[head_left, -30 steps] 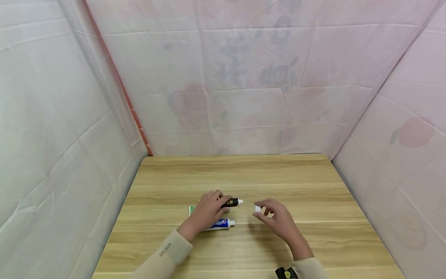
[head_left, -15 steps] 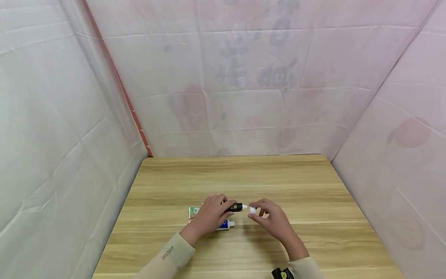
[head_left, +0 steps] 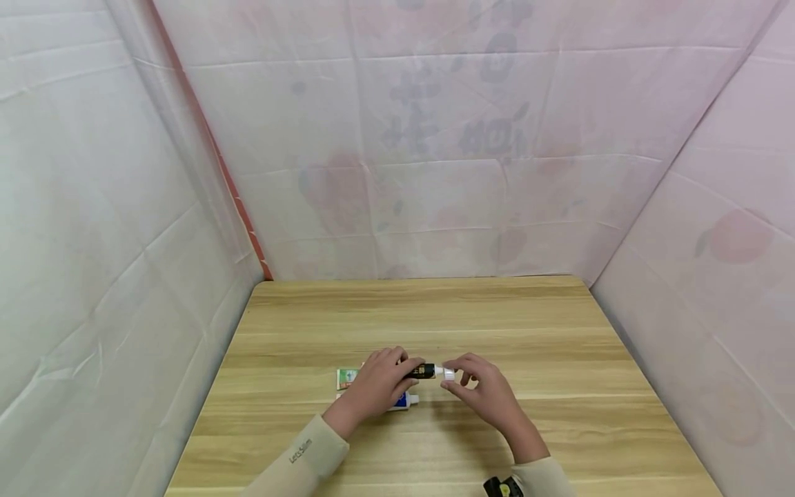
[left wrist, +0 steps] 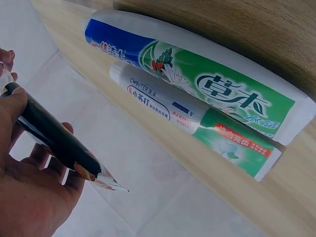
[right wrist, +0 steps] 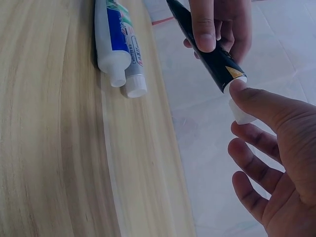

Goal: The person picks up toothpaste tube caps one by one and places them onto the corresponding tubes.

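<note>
My left hand grips a black toothpaste tube whose white neck points right. A white cap is pinched between the thumb and index finger of my right hand. In the right wrist view, the cap sits right at the tube's neck, in line with it, partly covered by the thumb. Beneath my left forearm and hand lie two more toothpaste tubes: a blue, white and green one, with a bare white nozzle, and a silver and green one alongside it.
The wood-grain table extends around the hands. Pale cloth walls stand behind it and on both sides. A black device is strapped at the right wrist.
My left hand has brought the black toothpaste tube right and slightly nearer. My right hand has moved left with the cap, closing the gap until cap and neck meet in the head view.
</note>
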Demonstrator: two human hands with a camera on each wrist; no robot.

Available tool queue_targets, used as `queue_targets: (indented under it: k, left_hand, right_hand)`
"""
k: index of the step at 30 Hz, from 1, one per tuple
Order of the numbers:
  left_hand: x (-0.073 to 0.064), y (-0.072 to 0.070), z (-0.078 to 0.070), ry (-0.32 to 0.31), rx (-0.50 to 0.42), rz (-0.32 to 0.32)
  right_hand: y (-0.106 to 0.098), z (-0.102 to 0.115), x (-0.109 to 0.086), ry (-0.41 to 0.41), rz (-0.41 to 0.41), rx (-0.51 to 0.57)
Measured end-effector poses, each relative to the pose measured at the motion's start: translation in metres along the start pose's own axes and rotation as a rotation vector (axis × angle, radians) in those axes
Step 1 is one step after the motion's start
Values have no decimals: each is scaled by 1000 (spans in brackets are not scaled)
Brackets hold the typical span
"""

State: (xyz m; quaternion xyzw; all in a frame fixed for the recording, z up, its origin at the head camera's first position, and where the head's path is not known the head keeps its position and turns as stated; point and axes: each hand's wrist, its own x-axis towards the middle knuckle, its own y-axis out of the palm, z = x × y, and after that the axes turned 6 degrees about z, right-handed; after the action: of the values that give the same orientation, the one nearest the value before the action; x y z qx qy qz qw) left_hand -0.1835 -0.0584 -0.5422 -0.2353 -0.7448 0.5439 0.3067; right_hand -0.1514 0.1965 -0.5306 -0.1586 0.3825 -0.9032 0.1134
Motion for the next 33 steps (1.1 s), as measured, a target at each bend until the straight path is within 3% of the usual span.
queue_targets:
  k: [13, 25, 33]
  left_hand:
    - [2, -2, -6, 21, 6, 30]
    - [3, -3, -9, 47, 5, 0]
    - [3, 0, -8, 54, 6, -3]
  right_hand:
    - [1, 2, 1, -7, 14, -3]
    - [0, 4, 1, 2, 59, 19]
    - [-2, 5, 2, 66, 125, 95]
